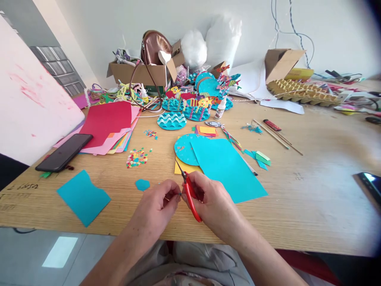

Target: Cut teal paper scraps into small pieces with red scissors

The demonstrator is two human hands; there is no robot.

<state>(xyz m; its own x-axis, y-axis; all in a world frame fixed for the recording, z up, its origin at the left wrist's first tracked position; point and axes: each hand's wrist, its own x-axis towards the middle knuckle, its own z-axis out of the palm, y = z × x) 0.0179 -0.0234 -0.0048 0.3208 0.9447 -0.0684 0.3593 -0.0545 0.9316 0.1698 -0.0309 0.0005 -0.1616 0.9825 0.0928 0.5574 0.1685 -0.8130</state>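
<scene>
My right hand (212,198) is closed around small red-handled scissors (192,198), whose dark pointed blades angle up and away to the left. Close beside it, the fingers of my left hand (160,204) are pinched together on a tiny bluish piece (179,194), too small to make out well. The right fingertips meet the left ones at that piece. Just left of my hands lies a small cut blue paper shape (142,184). Beyond the scissors, a large blue sheet (229,167) overlaps a blue disc (186,149) and a yellow paper (178,166).
A notched blue paper (84,197) and a black phone (64,152) lie left, near stacked coloured paper (104,123). Paper dots (137,158) lie in small piles. Behind stand a glue bottle (220,109), fish decorations (198,107) and a cardboard box (139,75). Wooden sticks (275,135) lie right.
</scene>
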